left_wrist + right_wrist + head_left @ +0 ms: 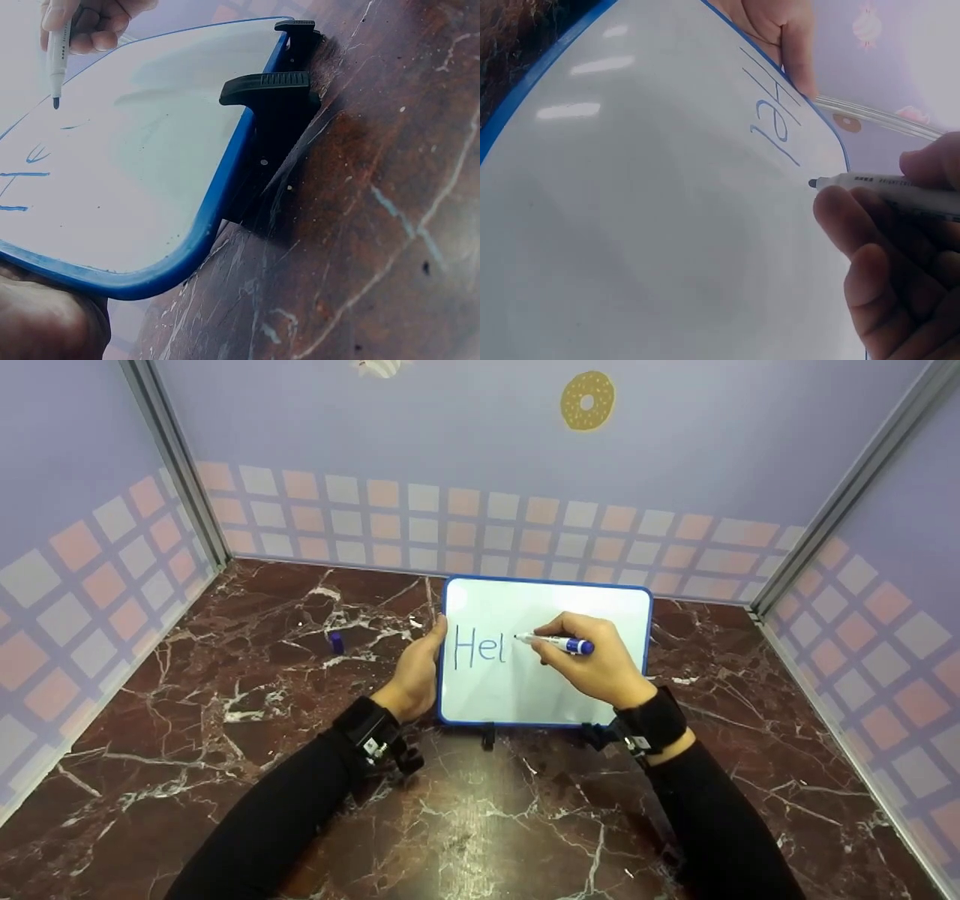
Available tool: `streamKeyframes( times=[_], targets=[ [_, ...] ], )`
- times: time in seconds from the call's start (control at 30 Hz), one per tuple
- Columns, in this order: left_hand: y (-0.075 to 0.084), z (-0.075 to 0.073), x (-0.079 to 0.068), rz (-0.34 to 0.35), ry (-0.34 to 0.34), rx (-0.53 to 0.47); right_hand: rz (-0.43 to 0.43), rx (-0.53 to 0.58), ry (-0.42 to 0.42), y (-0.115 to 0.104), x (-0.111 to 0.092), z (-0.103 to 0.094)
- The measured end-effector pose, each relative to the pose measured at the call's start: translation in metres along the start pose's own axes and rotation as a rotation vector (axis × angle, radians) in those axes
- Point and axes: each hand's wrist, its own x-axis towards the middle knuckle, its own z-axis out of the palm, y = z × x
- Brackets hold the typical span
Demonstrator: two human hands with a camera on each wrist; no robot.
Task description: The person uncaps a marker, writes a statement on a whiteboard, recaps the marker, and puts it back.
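A small whiteboard [547, 690] with a blue frame stands tilted back on black feet [270, 90]. Blue letters [480, 647] reading "Hel" are on its left half. My left hand [414, 675] grips the board's left edge, thumb by the frame and the other fingers hidden behind. With thumb and fingers, my right hand [596, 660] pinches a white whiteboard marker [892, 191] with a blue end. Its uncapped dark tip is just right of the "l"; in the right wrist view it looks slightly off the surface.
A blue marker cap [336, 643] stands on the dark red marbled table [247, 780], left of the board. Behind is a lilac wall [465, 450] with pink and white squares. Side panels with metal corner posts [821, 499] bound the table left and right.
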Motion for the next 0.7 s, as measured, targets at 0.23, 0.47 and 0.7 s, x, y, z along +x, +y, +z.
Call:
streamKeyframes(
  times=[0.23, 0.47, 0.7],
  targets=[
    [0.0012, -0.0005, 0.0006, 0.005, -0.016, 0.015, 0.003, -0.015, -0.006, 0.0005, 0.0000, 0.0018],
    [0.0009, -0.0009, 0.0007, 0.002, -0.011, 0.003, 0.004, -0.016, -0.007, 0.0006, -0.0001, 0.0044],
    [0.0008, -0.0022, 0.0004, 0.006, -0.046, 0.020, 0.002, -0.014, 0.002, 0.0016, -0.0004, 0.0059]
  ],
)
